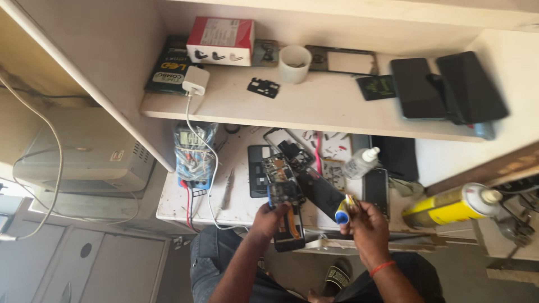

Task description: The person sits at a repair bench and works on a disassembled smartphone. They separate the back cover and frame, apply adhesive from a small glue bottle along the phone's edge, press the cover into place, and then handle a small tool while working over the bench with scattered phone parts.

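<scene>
My left hand (268,216) grips an opened phone (284,210) with its circuit board and inner parts showing, held upright over the front edge of the white work table (241,207). To its right, my right hand (364,220) holds a small tube with a blue cap and yellow body (343,212), its tip close to the phone. A red band circles my right wrist. A black phone back panel (323,193) lies on the table between my hands.
On the table are a multimeter wrapped in plastic (193,154), a screwdriver (227,188), a small clear bottle (360,163), another phone (376,191) and several loose parts. A yellow spray can (452,205) lies at right. The shelf above holds a white charger (195,80), a white cup (295,63), a red box (220,39) and dark phones (449,87).
</scene>
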`<state>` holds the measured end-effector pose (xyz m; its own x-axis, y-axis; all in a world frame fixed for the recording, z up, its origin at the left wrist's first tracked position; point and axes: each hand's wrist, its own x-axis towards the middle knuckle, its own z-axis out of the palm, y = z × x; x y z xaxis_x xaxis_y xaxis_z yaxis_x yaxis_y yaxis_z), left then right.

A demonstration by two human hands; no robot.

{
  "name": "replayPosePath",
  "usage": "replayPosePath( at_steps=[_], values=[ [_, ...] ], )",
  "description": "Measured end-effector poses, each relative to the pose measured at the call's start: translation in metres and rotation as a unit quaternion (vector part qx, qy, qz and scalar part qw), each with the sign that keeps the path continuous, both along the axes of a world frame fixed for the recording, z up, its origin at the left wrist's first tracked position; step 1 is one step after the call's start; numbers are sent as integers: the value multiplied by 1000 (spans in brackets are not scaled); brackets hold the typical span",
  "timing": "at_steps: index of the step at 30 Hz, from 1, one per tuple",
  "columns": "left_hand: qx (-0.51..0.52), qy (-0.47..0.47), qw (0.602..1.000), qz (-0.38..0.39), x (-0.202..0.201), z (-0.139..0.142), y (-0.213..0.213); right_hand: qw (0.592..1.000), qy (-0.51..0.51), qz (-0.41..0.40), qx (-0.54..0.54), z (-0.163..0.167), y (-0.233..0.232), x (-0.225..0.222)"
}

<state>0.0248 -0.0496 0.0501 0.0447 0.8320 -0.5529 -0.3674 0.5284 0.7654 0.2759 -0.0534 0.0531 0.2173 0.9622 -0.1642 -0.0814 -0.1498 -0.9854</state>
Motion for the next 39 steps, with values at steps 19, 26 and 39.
replayPosePath(
  at_steps=[19,26,39],
  values=[
    [13,-250,964,-90,18,57,-41,940,-216,259,49,34,-13,-13],
    [20,-195,979,-61,28,52,-46,942,-210,254,70,38,-19,-14],
    [21,-184,983,-15,38,47,-49,967,-47,250,-20,34,-18,-13]
  ],
)
